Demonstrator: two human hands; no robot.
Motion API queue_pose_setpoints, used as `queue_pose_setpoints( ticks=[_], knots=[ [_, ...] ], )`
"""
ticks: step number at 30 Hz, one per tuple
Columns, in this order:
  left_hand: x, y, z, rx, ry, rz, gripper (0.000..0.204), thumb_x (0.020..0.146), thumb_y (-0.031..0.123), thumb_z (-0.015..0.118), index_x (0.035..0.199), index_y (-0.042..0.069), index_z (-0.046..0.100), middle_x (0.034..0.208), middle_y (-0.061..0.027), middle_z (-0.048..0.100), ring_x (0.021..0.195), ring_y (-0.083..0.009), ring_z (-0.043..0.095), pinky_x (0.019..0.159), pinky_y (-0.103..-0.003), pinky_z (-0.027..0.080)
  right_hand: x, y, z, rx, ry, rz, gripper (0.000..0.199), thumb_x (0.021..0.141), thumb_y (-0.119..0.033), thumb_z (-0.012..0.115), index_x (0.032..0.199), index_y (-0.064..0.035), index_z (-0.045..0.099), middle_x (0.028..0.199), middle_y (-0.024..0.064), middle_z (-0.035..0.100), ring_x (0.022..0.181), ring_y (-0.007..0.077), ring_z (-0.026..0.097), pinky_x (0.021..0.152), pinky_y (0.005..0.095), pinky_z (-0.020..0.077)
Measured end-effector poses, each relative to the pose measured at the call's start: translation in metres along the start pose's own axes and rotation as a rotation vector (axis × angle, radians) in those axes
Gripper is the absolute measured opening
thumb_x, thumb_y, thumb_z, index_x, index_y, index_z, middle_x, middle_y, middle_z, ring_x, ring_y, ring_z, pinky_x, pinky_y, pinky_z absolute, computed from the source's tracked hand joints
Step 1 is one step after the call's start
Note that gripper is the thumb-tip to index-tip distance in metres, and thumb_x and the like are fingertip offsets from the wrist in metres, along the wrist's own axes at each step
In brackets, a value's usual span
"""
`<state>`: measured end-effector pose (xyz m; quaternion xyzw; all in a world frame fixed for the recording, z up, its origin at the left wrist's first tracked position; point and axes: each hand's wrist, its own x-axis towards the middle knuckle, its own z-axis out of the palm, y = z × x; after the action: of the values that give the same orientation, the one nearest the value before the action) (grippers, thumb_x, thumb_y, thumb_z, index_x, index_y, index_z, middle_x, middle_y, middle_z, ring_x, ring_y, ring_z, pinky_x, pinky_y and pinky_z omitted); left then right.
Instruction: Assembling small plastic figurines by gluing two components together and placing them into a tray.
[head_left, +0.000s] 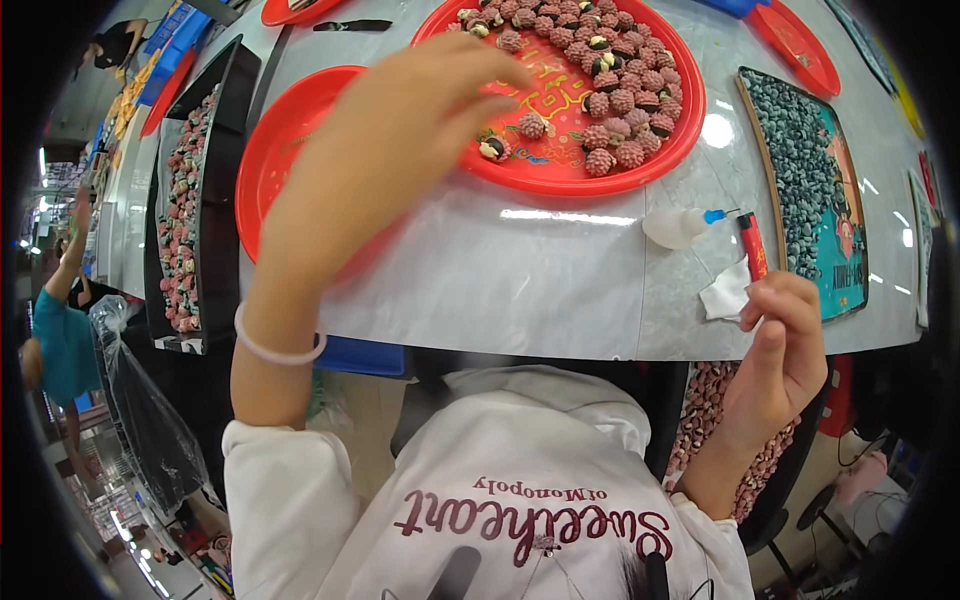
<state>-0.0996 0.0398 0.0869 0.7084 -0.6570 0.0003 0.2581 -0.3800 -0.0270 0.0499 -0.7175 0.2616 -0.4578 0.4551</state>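
My left hand (410, 125), slightly blurred, reaches over the left edge of a big round red tray (560, 185). Its fingers are stretched and apart, with nothing visible between them. Many small pink knobbly pieces (625, 100), some showing black and cream, lie on the tray. Two of them, a pink piece (532, 125) and a cream-and-black one (494, 148), lie closest to that hand. My right hand (785, 350) is held at the table's front edge with fingers curled toward the thumb; what they pinch, if anything, cannot be made out. Beside it lies a crumpled white tissue (726, 292).
A squeeze bottle with a blue needle tip (678, 228) and a red tube (752, 248) lie right of centre. A second red tray (262, 165) is partly under my left arm. A black bin (205, 210) stands left; a tray of dark grey pieces (800, 150) lies right.
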Motion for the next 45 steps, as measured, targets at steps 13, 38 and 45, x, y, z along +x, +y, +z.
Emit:
queue_pose_setpoints(
  ticks=[13,38,45],
  knots=[
    [-0.057,0.064,0.024,-1.172,-0.028,-0.283,0.017,0.072,0.0,0.062,0.087,-0.003,0.055,0.095,-0.0125,0.051,0.082,-0.0184,0.055,0.068,-0.028,0.047,0.022,0.014,0.025,-0.047,-0.286,0.186,0.029,0.074,-0.004,0.059,0.101,0.0027,0.052,0.09,0.0094,0.057,0.087,0.0182,0.053,0.077,0.0288,0.0405],
    [-0.073,0.082,0.083,-1.721,-0.005,-0.495,0.035,0.077,0.029,0.06,0.096,0.0,0.051,0.093,-0.015,0.055,0.077,-0.0174,0.058,0.064,-0.024,0.049,0.026,-0.017,-0.008,-0.145,-0.151,0.083,0.052,0.078,-0.04,0.054,0.095,0.0092,0.049,0.086,0.0169,0.05,0.079,0.0209,0.05,0.072,0.0279,0.0392],
    [-0.071,0.084,0.082,-1.669,-0.028,-0.533,0.035,0.078,0.027,0.06,0.095,-0.001,0.052,0.093,-0.0145,0.055,0.078,-0.0194,0.059,0.063,-0.024,0.049,0.02,-0.016,-0.014,-0.187,-0.178,-0.052,0.047,0.076,-0.034,0.057,0.095,0.0093,0.049,0.082,0.018,0.052,0.074,0.0203,0.049,0.062,0.0283,0.04]
  ],
)
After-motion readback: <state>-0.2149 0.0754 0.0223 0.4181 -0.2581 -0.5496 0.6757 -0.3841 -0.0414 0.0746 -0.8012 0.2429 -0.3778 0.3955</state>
